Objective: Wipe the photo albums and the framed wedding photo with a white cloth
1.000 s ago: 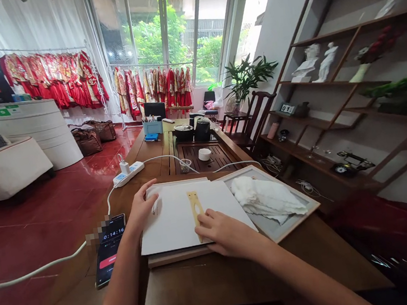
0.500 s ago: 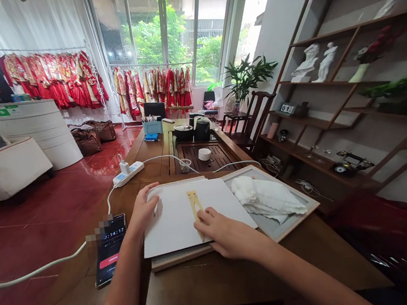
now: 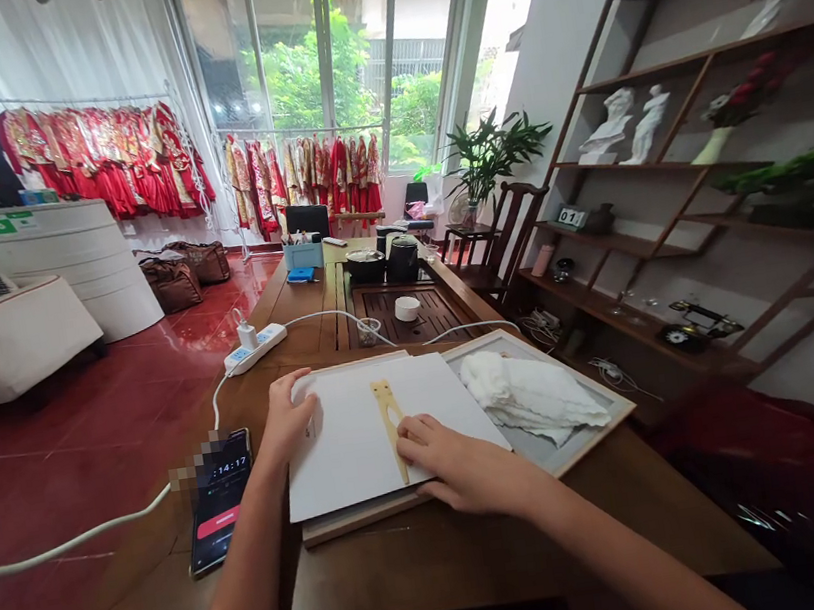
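A white board point(image 3: 354, 469) lies slightly askew over a shallow wooden-edged frame point(image 3: 361, 518). On its face is a narrow pale-yellow piece point(image 3: 381, 401) with two dark dots at its wide far end, tapering towards me; I cannot tell whether it is loose or attached. My left hand point(image 3: 293, 417) grips the board's left edge, thumb on top. Along the near edge my right hand point(image 3: 444, 461) is closed on the board, its curled fingers on top against the yellow piece's right side and its thumb low at the rim. A small dark mark shows near my left thumb.
To the right, crumpled white cloth point(image 3: 533, 393) lies on another wooden frame point(image 3: 623, 409). A phone point(image 3: 219, 503) lies left, by a power strip point(image 3: 256, 348) with a white cable. Beyond are a tea tray point(image 3: 445, 312), a small white cup point(image 3: 407, 308) and a black kettle point(image 3: 402, 259).
My right fingers have slid slightly right, so more of the yellow piece's pointed near end shows. The board has shifted a little. My left hand stays at its edge.
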{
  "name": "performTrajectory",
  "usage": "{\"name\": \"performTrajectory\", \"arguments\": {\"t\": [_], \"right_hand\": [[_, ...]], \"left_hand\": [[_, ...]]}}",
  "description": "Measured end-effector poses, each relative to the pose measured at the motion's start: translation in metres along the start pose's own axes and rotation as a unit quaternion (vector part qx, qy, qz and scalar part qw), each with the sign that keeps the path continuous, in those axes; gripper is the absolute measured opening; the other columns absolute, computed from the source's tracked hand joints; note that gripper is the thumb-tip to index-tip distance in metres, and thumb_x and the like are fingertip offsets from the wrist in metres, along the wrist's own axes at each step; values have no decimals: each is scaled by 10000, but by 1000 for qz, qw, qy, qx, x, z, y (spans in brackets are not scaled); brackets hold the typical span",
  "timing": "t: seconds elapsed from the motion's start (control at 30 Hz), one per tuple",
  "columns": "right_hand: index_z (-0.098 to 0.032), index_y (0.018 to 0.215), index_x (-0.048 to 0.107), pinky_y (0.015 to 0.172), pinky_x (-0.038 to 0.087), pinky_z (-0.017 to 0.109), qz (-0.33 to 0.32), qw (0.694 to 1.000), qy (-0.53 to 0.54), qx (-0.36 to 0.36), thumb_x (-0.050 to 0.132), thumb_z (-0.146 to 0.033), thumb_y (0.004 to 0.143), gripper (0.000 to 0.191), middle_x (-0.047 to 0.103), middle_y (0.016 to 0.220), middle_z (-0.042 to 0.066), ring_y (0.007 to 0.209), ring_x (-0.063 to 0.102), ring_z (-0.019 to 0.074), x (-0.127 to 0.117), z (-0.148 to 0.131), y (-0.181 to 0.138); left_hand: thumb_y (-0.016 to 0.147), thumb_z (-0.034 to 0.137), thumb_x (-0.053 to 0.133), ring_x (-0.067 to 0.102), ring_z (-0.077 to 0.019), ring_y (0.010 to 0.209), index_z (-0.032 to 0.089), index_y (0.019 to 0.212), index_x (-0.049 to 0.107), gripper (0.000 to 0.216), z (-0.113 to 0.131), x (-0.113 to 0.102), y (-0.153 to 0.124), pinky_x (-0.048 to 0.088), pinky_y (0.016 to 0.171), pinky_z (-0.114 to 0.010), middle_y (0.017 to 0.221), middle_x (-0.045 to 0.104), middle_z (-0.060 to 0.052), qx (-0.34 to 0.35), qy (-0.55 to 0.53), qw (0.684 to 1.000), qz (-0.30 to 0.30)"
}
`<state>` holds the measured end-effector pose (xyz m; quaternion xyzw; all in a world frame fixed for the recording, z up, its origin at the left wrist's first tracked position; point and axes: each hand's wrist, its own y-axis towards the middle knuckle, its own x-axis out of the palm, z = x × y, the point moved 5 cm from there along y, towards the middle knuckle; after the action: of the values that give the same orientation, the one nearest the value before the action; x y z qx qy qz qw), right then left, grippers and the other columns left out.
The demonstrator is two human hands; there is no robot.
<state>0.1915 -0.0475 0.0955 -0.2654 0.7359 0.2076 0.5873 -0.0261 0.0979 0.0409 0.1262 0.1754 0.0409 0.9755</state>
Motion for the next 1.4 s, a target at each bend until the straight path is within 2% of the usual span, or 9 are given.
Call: {"name": "performTrajectory", "arguments": {"t": [0.13, 0.3, 0.47, 0.6, 0.77, 0.9, 1.13, 1.27, 1.4], "right_hand": [[-232, 1060, 512, 949, 447, 349, 77, 996, 37, 20, 610, -419, 852, 297, 483, 1270, 77, 1109, 514, 220, -15, 11, -11], [-216, 1123, 527, 1025, 354, 455, 212, 963, -108, 130, 532, -411, 874, 316, 511, 1284, 119, 1194, 479, 280, -38, 69, -38], [-248, 1322, 457, 974, 361, 548, 185, 929, -192, 259, 515, -501, 826, 561, 486, 1355, 143, 1234, 458, 349, -32, 144, -74], [-279, 1437, 337, 982, 362, 549, 135, 934, -171, 285, 565, -608, 753, 792, 434, 1433, 141, 1274, 434, 368, -16, 177, -91], [-254, 1502, 194, 960, 408, 456, 120, 952, -117, 256, 572, -555, 770, 877, 474, 1418, 128, 1247, 487, 326, 0, 187, -88], [-245, 1495, 233, 915, 419, 462, 147, 944, -139, 262, 557, -469, 787, 810, 577, 1309, 126, 1140, 565, 336, 4, 191, -88], [-212, 1455, 317, 871, 433, 451, 187, 929, -180, 265, 552, -347, 771, 736, 612, 1242, 138, 1082, 582, 340, 11, 198, -87], [-197, 1455, 298, 870, 430, 466, 226, 911, -193, 286, 513, -317, 793, 706, 593, 1262, 145, 1109, 561, 353, -1, 200, -87], [-201, 1431, 317, 929, 421, 421, 320, 891, -178, 267, 535, -402, 808, 690, 545, 1336, 122, 1157, 541, 321, -34, 183, -80]], "left_hand": [[709, 205, 633, 459, -262, 1235, 212, 1155, 608, 447, 0, 1, -1, 305, 1097, -408, 1198, 491, -90, -8, 9, 1000, -1], [732, 199, 611, 454, -271, 1242, 195, 1174, 590, 443, 2, 3, 1, 301, 1104, -437, 1205, 503, -102, 30, 55, 998, -23], [734, 196, 601, 464, -281, 1237, 176, 1175, 595, 442, 2, 4, 6, 315, 1095, -439, 1208, 534, -113, 42, 68, 996, -32], [736, 205, 594, 478, -285, 1227, 159, 1204, 582, 470, 2, 5, 10, 329, 1082, -433, 1231, 542, -123, 47, 77, 995, -40], [774, 240, 573, 456, -268, 1257, 174, 1206, 583, 437, 4, 8, 12, 304, 1101, -416, 1252, 539, -116, 73, 97, 992, -46], [809, 308, 579, 376, -298, 1321, 193, 1215, 584, 423, 7, 9, 6, 248, 1120, -476, 1346, 478, -129, 109, 183, 976, -36], [903, 482, 455, 374, -335, 1335, 205, 1306, 526, 495, 44, 48, -42, 255, 1097, -524, 1404, 465, -163, 172, 327, 911, -181], [897, 570, 418, 240, -341, 1415, 193, 1416, 407, 642, 58, 71, -65, 149, 1134, -543, 1503, 348, -164, 162, 321, 910, -209], [905, 587, 373, 193, -333, 1431, 177, 1454, 356, 686, 56, 76, -70, 95, 1148, -540, 1523, 307, -158, 155, 328, 909, -207]]}}
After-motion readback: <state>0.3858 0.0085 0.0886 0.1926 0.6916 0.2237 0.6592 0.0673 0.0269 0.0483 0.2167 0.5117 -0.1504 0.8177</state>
